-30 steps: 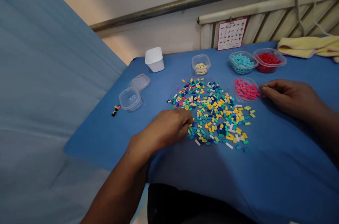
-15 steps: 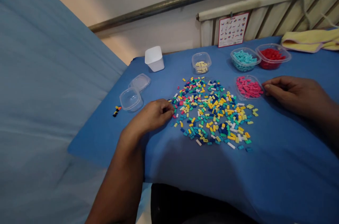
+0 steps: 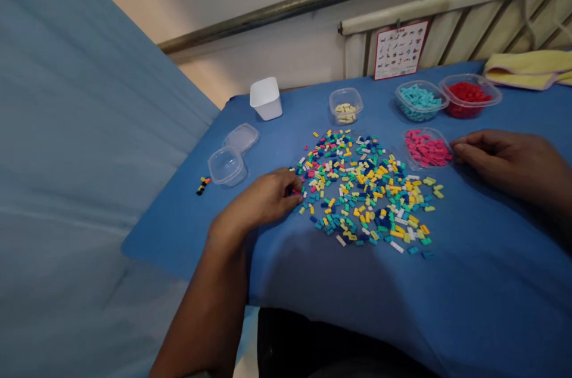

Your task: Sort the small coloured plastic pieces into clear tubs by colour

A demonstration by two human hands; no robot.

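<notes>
1. Blue curtain-like cloth (image 3: 89,157) is hung along the left side, beside a pale wall crossed by a metal pipe (image 3: 313,1).
2. The counter (image 3: 339,288) is covered in blue and backed at the right by a radiator (image 3: 460,32), on which a picture card (image 3: 400,51) is clipped.
3. Small mixed-colour bricks (image 3: 375,181) are spread loosely over the middle.
4. The left hand (image 3: 270,199) is placed at their left edge, thumb and fingers curled nearly together; a pinkish bit is seen at the fingertips, but whether it is gripped cannot be told.
5. The right hand (image 3: 513,163) is set against the right rim of the pink-brick tub (image 3: 428,148), fingers bent, thumb near forefinger; whether the rim is pinched cannot be told.
6. Behind that tub, a turquoise-brick tub (image 3: 420,101) and a red-brick tub (image 3: 469,96) are set side by side; farther left, a pale-yellow-brick tub (image 3: 346,107) and a white tub (image 3: 267,99) are stood.
7. A clear tub (image 3: 227,166) is placed just beside a clear lid (image 3: 242,138).
8. Left of it, a black-and-orange cluster (image 3: 202,186) is laid.
</notes>
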